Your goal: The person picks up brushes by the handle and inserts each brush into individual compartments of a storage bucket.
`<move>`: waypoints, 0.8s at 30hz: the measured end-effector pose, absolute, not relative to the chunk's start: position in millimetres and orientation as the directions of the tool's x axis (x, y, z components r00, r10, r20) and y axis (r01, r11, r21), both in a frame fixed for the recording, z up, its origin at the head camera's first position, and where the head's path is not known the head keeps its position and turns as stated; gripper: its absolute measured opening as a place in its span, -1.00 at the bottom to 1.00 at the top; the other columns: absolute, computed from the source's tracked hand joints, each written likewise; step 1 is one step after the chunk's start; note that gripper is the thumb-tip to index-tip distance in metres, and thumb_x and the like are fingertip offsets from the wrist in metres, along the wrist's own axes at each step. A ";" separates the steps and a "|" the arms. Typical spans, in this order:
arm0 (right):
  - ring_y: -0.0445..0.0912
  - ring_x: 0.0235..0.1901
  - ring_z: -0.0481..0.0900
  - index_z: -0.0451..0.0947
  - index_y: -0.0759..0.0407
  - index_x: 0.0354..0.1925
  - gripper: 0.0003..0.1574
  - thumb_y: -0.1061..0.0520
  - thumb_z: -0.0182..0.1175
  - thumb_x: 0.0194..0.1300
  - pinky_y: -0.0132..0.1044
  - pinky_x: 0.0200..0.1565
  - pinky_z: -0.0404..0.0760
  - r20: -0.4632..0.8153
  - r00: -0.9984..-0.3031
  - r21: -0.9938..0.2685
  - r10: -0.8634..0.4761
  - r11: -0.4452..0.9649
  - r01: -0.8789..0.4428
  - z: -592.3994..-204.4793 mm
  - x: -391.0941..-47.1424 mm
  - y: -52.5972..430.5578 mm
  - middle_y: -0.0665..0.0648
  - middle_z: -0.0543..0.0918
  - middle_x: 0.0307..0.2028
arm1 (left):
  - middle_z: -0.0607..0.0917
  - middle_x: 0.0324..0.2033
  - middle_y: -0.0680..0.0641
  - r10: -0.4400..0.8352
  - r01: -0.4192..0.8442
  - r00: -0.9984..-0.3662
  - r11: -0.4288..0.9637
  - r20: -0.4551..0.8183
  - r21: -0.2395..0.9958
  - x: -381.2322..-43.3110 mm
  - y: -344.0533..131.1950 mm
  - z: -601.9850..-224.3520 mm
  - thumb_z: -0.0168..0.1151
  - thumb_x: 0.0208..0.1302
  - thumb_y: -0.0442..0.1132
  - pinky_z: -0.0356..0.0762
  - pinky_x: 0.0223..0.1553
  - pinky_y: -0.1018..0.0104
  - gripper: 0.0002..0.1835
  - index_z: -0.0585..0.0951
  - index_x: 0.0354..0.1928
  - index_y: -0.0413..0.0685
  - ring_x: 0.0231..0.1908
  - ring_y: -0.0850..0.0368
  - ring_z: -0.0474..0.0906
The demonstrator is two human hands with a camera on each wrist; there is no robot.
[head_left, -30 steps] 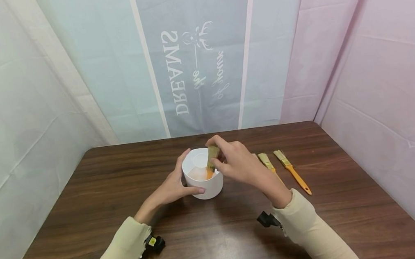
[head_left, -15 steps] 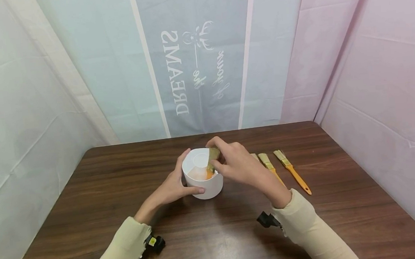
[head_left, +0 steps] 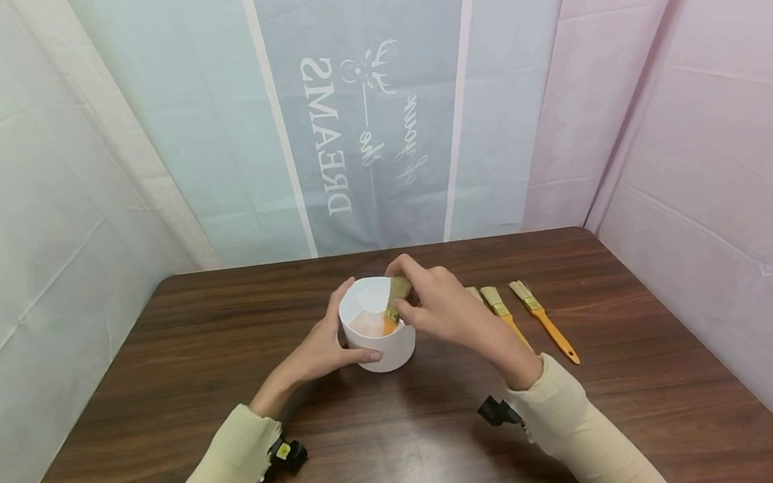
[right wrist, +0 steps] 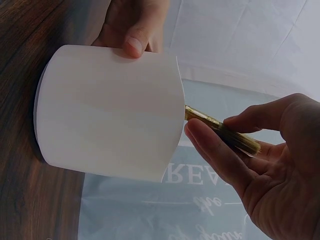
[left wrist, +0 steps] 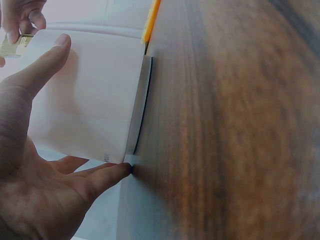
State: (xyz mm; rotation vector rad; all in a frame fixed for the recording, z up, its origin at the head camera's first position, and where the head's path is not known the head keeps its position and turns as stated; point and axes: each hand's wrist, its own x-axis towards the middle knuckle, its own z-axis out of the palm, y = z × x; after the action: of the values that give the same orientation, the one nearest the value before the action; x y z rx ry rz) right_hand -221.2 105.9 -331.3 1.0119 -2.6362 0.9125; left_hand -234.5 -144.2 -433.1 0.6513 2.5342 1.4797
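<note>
A white round container [head_left: 391, 354] stands on the dark wooden table, its top sloped and open. My left hand [head_left: 318, 350] holds it from the left, thumb across the front and fingers round the far side. Over its right rim, my right hand [head_left: 444, 302] pinches a paintbrush [head_left: 398, 293] with the bristles up. The brush's orange handle points down into the container, its lower end hidden by the wall. In the right wrist view the thumb and fingers grip the brush [right wrist: 220, 129] at the bristles and metal band, right by the rim.
To the right lie more orange-handled paintbrushes: one at the far right [head_left: 547, 323], one beside it [head_left: 500, 307], and another partly hidden behind the right hand. Hanging cloth [head_left: 376, 120] closes off the table's back edge and both sides.
The brush in my right hand tilts slightly more to the right and sits a touch lower in the container. My left hand and the container stay put.
</note>
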 end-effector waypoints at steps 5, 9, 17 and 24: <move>-0.28 -0.50 0.61 0.43 0.21 0.18 -0.58 0.23 0.23 0.39 -0.39 -0.42 0.62 0.343 -0.765 -0.484 -0.545 0.596 -0.641 -331.5 -220.6 105.7 0.01 0.71 -0.43 | 0.32 0.49 -0.01 0.437 0.305 -0.893 0.422 0.103 0.854 -235.0 -145.1 -435.0 0.64 0.04 0.07 0.28 0.42 -0.31 0.39 -0.27 0.64 0.50 0.45 -0.05 0.33; -0.29 -0.51 0.60 0.42 0.22 0.19 -0.56 0.22 0.23 0.39 -0.39 -0.42 0.62 0.334 -0.768 -0.482 -0.547 0.601 -0.638 -329.4 -219.9 106.1 0.02 0.71 -0.43 | 0.31 0.49 -0.03 0.446 0.315 -0.888 0.409 0.114 0.856 -235.7 -144.9 -434.5 0.64 0.05 0.06 0.29 0.42 -0.31 0.38 -0.28 0.62 0.56 0.45 -0.06 0.33; -0.30 -0.49 0.62 0.40 0.20 0.21 -0.55 0.20 0.23 0.41 -0.39 -0.41 0.62 0.303 -0.767 -0.476 -0.566 0.607 -0.636 -327.2 -220.6 108.8 0.01 0.72 -0.41 | 0.31 0.49 0.00 0.438 0.308 -0.892 0.414 0.109 0.857 -236.2 -145.0 -434.3 0.64 0.04 0.07 0.26 0.44 -0.30 0.38 -0.28 0.60 0.62 0.45 -0.03 0.32; -0.29 -0.47 0.60 0.41 0.14 0.19 -0.56 0.19 0.26 0.40 -0.39 -0.40 0.61 0.306 -0.766 -0.450 -0.565 0.624 -0.639 -324.6 -219.7 110.0 -0.03 0.68 -0.42 | 0.29 0.51 -0.04 0.446 0.325 -0.887 0.416 0.120 0.849 -235.3 -144.6 -432.4 0.63 0.06 0.06 0.26 0.43 -0.34 0.38 -0.28 0.64 0.46 0.47 -0.07 0.31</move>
State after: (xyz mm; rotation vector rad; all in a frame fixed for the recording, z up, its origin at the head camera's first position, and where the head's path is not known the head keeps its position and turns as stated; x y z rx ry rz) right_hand -219.7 110.0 -324.6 1.0092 -2.7070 0.8304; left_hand -235.3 -144.6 -432.4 0.6939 2.5372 1.4785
